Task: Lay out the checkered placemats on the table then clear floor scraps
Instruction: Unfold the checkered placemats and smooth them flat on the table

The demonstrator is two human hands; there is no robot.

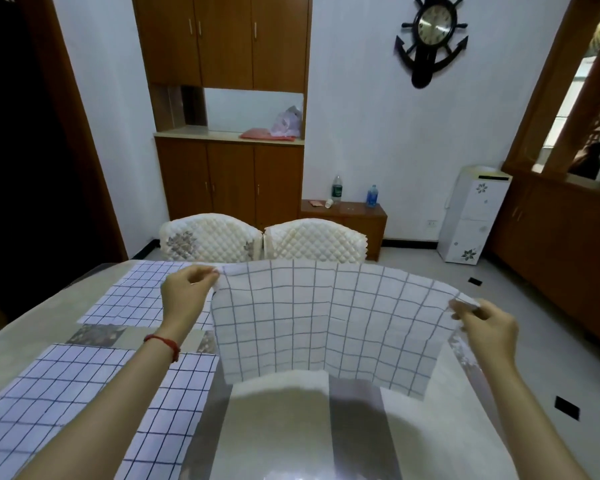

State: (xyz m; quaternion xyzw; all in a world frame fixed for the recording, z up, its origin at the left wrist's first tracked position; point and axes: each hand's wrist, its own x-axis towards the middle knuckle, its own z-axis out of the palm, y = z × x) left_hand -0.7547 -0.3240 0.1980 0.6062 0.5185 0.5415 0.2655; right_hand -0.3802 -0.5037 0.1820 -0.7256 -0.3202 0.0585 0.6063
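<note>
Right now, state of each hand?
Left hand: closed, pinch grip on the upper left corner of the white grid-checked cloth placemat.
Right hand: closed, pinch grip on the same placemat's upper right corner.

Bare table (291,427) under the held placemat (326,323) (two placemats (84,393) left)

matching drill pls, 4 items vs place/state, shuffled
Things:
1. held placemat
2. near placemat
3. blue bottle
4. anchor clock

Places/states:
A. on the wall
B. flat on the table, near left
C. on the low cabinet
D. in the air, pinched at its top corners by the left hand and right hand

Pairs: 1-D, 2-B, 3-C, 4-A
</note>
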